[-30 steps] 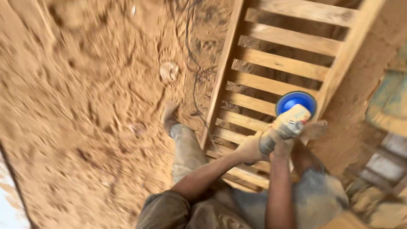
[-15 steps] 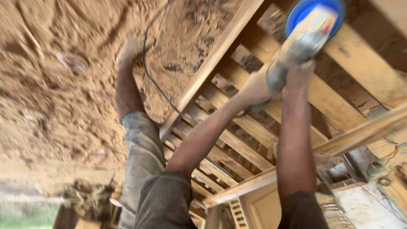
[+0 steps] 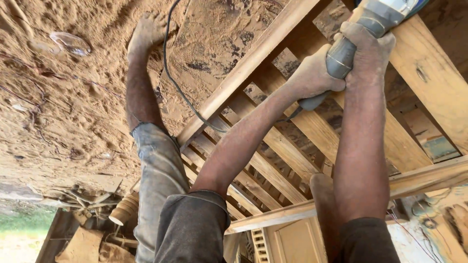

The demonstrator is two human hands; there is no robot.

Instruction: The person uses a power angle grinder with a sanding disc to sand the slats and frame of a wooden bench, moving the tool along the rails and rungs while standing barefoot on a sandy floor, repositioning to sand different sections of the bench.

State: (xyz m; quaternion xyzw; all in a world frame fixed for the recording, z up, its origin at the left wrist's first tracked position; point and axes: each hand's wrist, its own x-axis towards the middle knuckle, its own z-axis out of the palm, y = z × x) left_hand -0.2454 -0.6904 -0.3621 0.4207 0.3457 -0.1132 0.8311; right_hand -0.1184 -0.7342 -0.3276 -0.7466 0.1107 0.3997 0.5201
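Both fists clamp the grey power sander at one o'clock: left hand, right hand, above the wooden slatted frame.

Your passage: narrow gaps between slats; cord crosses the rail; open sawdust floor left.

1. Warm, bright daylight falls evenly, with only soft shadows under the wooden slats.
2. No harsh glare anywhere.
3. The centre is fairly sharp, with slight softness and stretching towards the edges.
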